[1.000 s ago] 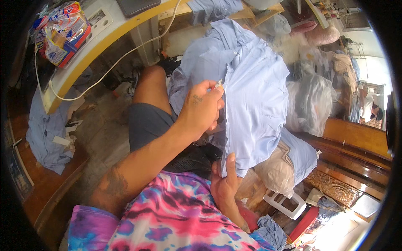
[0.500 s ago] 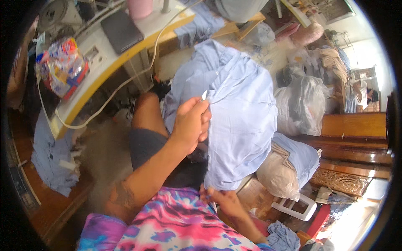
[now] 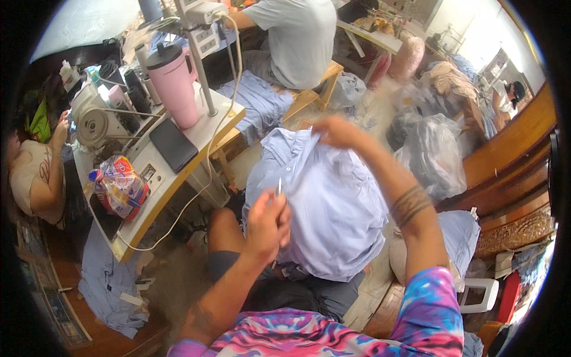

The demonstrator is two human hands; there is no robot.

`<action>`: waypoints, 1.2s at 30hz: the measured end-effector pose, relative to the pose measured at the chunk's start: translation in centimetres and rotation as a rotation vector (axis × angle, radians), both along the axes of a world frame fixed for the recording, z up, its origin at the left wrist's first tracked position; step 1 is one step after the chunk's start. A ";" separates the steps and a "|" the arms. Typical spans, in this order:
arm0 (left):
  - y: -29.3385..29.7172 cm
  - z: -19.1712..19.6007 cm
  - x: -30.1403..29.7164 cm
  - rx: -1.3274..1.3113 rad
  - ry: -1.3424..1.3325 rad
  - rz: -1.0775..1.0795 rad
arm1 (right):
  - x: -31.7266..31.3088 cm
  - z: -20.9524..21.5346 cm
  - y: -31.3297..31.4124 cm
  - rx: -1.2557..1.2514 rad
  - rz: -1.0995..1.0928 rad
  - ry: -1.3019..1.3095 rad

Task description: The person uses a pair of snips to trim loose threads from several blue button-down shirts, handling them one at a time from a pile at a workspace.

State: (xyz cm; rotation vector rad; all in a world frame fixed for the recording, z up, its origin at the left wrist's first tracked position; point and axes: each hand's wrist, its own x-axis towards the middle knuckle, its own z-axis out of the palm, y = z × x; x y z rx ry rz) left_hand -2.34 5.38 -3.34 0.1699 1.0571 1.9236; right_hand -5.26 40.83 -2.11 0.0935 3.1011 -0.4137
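Note:
A light blue buttoned shirt (image 3: 339, 220) lies spread over my lap and knees, its button strip running up the left side. At its far edge my right hand (image 3: 338, 132) is closed on the cloth, slightly blurred, with the arm stretched across the garment. My left hand (image 3: 267, 226) is closed in a fist beside the button strip. Out of the top of that fist sticks a slim tool with a pale pointed tip (image 3: 279, 185); the fingers hide most of it, so its exact kind is unclear.
On the left, a white sewing table (image 3: 223, 128) bears a pink tumbler (image 3: 173, 89), a dark phone (image 3: 173, 144) and a colourful plastic packet (image 3: 121, 187). A white cord (image 3: 209, 166) hangs off it. Filled plastic bags (image 3: 437, 157) stand right. A person in grey (image 3: 300, 41) sits ahead.
My right hand has gone from the shirt's near edge by my lap up to its far edge. The left hand has moved slightly down, still holding the slim tool. The view has shifted.

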 end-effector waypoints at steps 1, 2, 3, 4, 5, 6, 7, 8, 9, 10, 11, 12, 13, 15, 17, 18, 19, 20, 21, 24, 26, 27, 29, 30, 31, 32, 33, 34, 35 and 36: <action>2.0 0.6 -0.5 0.015 0.014 0.003 | 1.0 1.5 3.0 0.071 -0.086 0.139; 3.4 2.2 -1.8 0.063 0.063 0.018 | 1.0 5.5 3.3 0.049 -0.032 0.331; 4.9 4.6 -2.5 0.121 0.109 0.016 | 2.0 9.2 4.2 0.100 -0.133 0.470; 5.7 6.4 -2.9 0.178 0.185 0.004 | 3.3 12.6 4.1 -0.042 -0.191 0.586; 6.7 8.0 -2.9 0.238 0.249 -0.022 | 5.2 15.3 3.8 -0.178 -0.261 0.693; 6.9 9.4 -2.8 0.295 0.324 -0.037 | 6.7 17.0 2.6 -0.124 -0.321 0.793; 6.6 9.9 -2.3 0.247 0.399 -0.065 | 8.9 17.7 1.2 -0.058 -0.386 0.892; 5.8 10.0 -1.6 0.204 0.475 -0.096 | 11.4 17.1 -0.5 0.150 -0.442 0.908; 4.6 9.5 -0.9 0.152 0.553 -0.122 | 13.6 14.6 -1.5 0.182 -0.470 0.891; 3.1 7.7 -0.4 0.050 0.648 -0.152 | 15.9 11.5 -2.4 0.221 -0.497 0.870; 1.8 5.6 0.5 -0.020 0.665 -0.180 | 18.6 8.3 -3.5 0.151 -0.475 0.723; 0.3 3.6 1.5 -0.109 0.682 -0.203 | 20.4 5.1 -5.3 0.178 -0.345 0.612; -0.9 1.2 2.5 -0.120 0.701 -0.200 | 21.9 2.5 -7.9 0.076 -0.375 0.508; -3.1 -3.0 4.3 -0.151 0.734 -0.198 | 24.9 -1.5 -12.1 0.034 -0.528 0.492; -5.3 -4.2 5.3 -0.244 0.793 -0.183 | 25.4 -1.9 -18.4 -0.285 -0.782 0.384; -6.2 -4.5 5.9 -0.285 0.821 -0.179 | 26.0 -1.6 -21.5 -0.589 -0.960 0.253; -6.4 -4.5 6.6 -0.282 0.784 -0.197 | 27.3 -3.4 -23.4 -1.046 -0.932 0.148; -6.6 -4.4 7.2 -0.281 0.747 -0.214 | 28.4 -5.2 -25.0 -1.502 -0.870 0.037; -6.8 -4.3 7.6 -0.280 0.716 -0.219 | 28.1 -5.8 -26.9 -1.721 -0.830 0.045; -7.3 -4.7 8.5 -0.246 0.583 -0.241 | 25.1 -9.0 -30.4 -2.208 -0.682 0.192; -7.4 -4.7 9.0 -0.225 0.519 -0.222 | 23.6 -10.0 -31.4 -2.376 -0.638 0.296; -7.2 -4.6 9.1 -0.219 0.500 -0.206 | 22.6 -9.5 -31.2 -2.405 -0.645 0.333; -7.3 -4.4 9.2 -0.209 0.458 -0.192 | 21.5 -9.1 -31.3 -2.398 -0.658 0.408; -7.3 -4.4 9.2 -0.200 0.432 -0.194 | 21.3 -9.1 -31.3 -2.355 -0.665 0.445; -7.3 -4.4 9.2 -0.190 0.407 -0.195 | 21.1 -9.0 -31.3 -2.312 -0.671 0.481; -7.3 -4.2 9.1 -0.197 0.375 -0.197 | 20.8 -8.7 -31.3 -2.278 -0.717 0.509; -7.3 -4.0 9.1 -0.207 0.341 -0.192 | 20.6 -8.4 -31.3 -2.246 -0.762 0.526; -7.4 -3.8 9.0 -0.217 0.305 -0.187 | 20.4 -8.1 -31.4 -2.212 -0.806 0.543; -7.4 -3.8 8.9 -0.211 0.256 -0.191 | 20.1 -7.9 -31.6 -2.147 -0.830 0.574; -7.5 -3.8 8.9 -0.203 0.202 -0.197 | 20.0 -7.7 -31.7 -2.078 -0.856 0.605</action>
